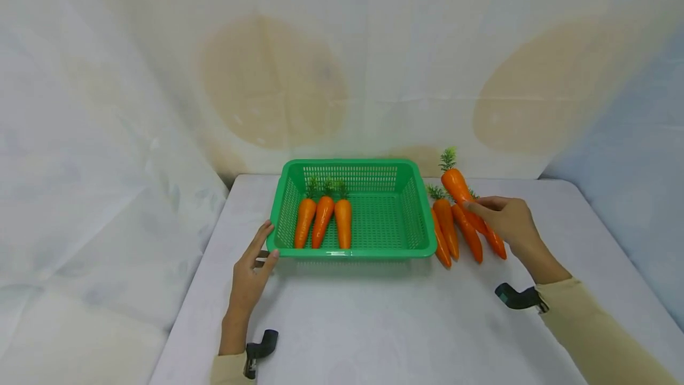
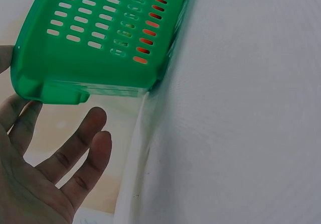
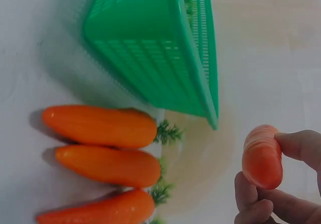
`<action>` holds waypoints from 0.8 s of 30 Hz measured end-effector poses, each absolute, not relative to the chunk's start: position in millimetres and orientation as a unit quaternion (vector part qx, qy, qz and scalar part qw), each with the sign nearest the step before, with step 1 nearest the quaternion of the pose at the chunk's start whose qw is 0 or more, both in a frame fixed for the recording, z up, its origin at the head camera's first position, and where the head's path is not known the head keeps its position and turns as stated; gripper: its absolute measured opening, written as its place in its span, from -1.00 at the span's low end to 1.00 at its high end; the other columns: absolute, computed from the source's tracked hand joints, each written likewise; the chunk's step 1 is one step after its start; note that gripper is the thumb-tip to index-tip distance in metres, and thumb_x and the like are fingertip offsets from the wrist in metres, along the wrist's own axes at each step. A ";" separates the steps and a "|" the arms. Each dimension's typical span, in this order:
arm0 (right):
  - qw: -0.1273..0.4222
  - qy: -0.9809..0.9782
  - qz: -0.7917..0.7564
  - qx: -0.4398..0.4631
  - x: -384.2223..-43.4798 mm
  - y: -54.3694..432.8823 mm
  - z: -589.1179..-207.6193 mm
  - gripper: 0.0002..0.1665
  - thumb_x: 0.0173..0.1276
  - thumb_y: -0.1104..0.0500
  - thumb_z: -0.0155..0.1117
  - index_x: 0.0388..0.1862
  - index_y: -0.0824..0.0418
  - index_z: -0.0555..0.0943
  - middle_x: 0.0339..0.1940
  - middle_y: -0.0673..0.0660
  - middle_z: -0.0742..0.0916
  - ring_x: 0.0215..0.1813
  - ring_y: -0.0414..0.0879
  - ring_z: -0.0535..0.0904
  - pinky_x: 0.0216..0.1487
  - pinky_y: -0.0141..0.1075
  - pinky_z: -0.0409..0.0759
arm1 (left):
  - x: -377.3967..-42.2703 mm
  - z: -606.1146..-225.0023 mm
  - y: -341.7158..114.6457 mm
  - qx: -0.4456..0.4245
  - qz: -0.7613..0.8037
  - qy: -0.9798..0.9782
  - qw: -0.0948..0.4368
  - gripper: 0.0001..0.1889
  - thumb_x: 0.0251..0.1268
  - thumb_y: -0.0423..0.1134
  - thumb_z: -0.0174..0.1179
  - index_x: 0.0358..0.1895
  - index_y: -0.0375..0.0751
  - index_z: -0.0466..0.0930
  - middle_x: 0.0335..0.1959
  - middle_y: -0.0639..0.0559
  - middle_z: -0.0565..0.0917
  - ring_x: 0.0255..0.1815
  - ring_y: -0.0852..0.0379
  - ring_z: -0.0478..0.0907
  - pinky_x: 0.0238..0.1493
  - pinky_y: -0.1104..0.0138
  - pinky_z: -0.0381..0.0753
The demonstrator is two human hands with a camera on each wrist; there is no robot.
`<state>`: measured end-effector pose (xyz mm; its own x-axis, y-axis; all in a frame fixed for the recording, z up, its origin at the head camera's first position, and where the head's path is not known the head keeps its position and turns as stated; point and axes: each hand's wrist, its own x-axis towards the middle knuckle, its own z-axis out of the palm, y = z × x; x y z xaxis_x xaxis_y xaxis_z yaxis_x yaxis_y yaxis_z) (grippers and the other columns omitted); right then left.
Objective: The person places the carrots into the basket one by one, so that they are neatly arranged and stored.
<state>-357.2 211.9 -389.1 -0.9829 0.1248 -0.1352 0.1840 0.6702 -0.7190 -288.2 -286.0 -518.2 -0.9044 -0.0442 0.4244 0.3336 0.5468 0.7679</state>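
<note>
A green plastic basket stands on the white table, with three orange carrots lying side by side in its left half. At its front left corner my left hand holds the rim, thumb on one side and fingertips on the other; in the left wrist view two fingers hang free below the rim. My right hand pinches a carrot between thumb and fingers, leafy top pointing away. In the right wrist view this raised carrot shows end-on.
Several more carrots lie on the table right of the basket, beneath the raised one, leaves toward the back. A patterned pale cloth hangs behind the table. Black camera mounts sit at both wrists.
</note>
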 end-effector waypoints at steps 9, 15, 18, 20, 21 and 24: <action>0.073 0.907 -0.412 0.047 -358.6 178.3 -375.9 -0.11 0.30 -0.40 0.26 0.25 0.31 0.59 0.22 0.37 0.61 0.18 0.23 0.48 0.14 0.09 0.52 | -288.7 -518.6 -286.2 -0.086 -0.471 -0.853 0.205 -0.40 0.50 -0.19 0.17 0.54 0.13 0.26 0.55 0.25 0.22 -0.15 0.17 0.61 -0.22 0.39 0.65; 0.073 0.912 -0.404 0.027 -362.0 160.5 -376.6 -0.19 0.30 -0.36 0.29 0.18 0.29 0.64 0.11 0.31 0.67 0.04 0.15 0.52 -0.11 -0.13 0.57 | -287.6 -517.5 -283.2 -0.089 -0.467 -0.855 0.205 -0.40 0.50 -0.18 0.17 0.54 0.11 0.26 0.55 0.22 0.23 -0.15 0.14 0.61 -0.20 0.38 0.65; 0.078 0.911 -0.404 0.016 -364.8 154.2 -377.5 -0.22 0.31 -0.35 0.30 0.16 0.28 0.66 0.11 0.27 0.68 0.10 0.13 0.49 -0.02 -0.08 0.55 | -287.1 -516.0 -283.3 -0.086 -0.466 -0.857 0.201 -0.40 0.50 -0.15 0.17 0.54 0.12 0.26 0.55 0.23 0.24 -0.15 0.14 0.62 -0.21 0.37 0.65; 0.088 0.908 -0.409 0.010 -366.5 149.0 -377.3 -0.24 0.31 -0.33 0.30 0.16 0.28 0.65 0.10 0.26 0.68 0.13 0.14 0.49 0.07 -0.01 0.53 | -286.8 -514.8 -283.9 -0.085 -0.466 -0.858 0.201 -0.40 0.50 -0.14 0.17 0.54 0.12 0.26 0.55 0.22 0.24 -0.15 0.14 0.62 -0.22 0.35 0.66; 0.094 0.907 -0.411 0.006 -367.3 146.2 -377.3 -0.24 0.32 -0.32 0.31 0.16 0.28 0.65 0.09 0.25 0.69 0.13 0.14 0.50 0.10 0.02 0.52 | -286.5 -514.0 -284.4 -0.083 -0.465 -0.858 0.200 -0.40 0.50 -0.14 0.17 0.54 0.13 0.26 0.55 0.23 0.23 -0.15 0.14 0.62 -0.22 0.34 0.66; 0.107 0.901 -0.420 0.001 -369.4 136.5 -377.7 -0.29 0.32 -0.26 0.34 0.14 0.29 0.66 -0.02 0.23 0.73 0.07 0.13 0.55 0.07 -0.01 0.54 | -285.8 -511.8 -284.8 -0.080 -0.469 -0.857 0.197 -0.40 0.50 -0.13 0.17 0.54 0.16 0.25 0.54 0.25 0.23 -0.14 0.14 0.62 -0.23 0.32 0.66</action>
<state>-369.4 136.5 -377.7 -0.9772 -0.0883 -0.1931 0.0911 0.6468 -0.7572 -285.8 -284.8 -511.8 -0.9092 -0.0470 0.4137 0.3229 0.5475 0.7720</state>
